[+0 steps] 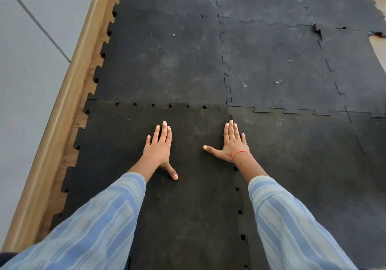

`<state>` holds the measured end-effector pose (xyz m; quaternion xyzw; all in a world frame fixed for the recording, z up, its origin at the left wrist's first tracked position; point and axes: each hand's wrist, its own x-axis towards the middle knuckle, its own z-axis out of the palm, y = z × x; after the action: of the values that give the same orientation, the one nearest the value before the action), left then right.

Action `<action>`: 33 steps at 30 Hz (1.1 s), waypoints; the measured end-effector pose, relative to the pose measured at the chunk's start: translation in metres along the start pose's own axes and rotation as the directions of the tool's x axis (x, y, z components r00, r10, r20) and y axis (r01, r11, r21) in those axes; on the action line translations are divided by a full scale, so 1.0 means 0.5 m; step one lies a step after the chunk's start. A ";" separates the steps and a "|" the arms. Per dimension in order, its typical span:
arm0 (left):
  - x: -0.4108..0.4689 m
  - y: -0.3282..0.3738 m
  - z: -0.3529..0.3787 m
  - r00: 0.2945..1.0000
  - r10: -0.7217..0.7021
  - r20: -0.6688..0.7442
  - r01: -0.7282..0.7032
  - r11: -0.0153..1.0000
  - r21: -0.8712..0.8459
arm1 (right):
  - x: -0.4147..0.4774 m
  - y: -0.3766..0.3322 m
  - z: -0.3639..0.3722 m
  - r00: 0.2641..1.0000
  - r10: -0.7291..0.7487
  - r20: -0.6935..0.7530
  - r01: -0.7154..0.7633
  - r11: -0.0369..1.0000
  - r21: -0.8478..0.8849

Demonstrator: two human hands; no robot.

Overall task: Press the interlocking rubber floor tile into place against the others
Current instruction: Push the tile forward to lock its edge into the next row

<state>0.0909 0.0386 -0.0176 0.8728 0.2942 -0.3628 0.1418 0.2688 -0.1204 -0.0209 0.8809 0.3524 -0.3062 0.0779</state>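
Observation:
A black rubber floor tile (188,196) with jigsaw-toothed edges lies in front of me, among other black tiles (167,60). My left hand (159,148) rests flat on it, palm down, fingers together and thumb spread. My right hand (231,142) lies flat near the tile's right seam, thumb out, with a red thread on the wrist. Small gaps show along the far seam (169,105) and down the right seam (240,211), where the teeth are not fully closed. Neither hand holds anything.
More joined black tiles (282,67) stretch ahead and to the right; one far seam is lifted and torn (316,31). A wooden skirting (62,113) and a grey wall (25,71) run along the left. Bare wooden floor (378,48) shows at the right.

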 end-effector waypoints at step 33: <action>0.051 -0.239 -0.065 0.992 -0.074 -0.106 0.067 0.995 -0.069 | 0.123 -0.255 -0.064 0.975 -0.216 0.045 0.219 0.973 -0.070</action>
<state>0.0494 0.1582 -0.0173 0.8751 0.3439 -0.3100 0.1410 0.2339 0.0204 -0.0221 0.8276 0.4564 -0.3158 0.0833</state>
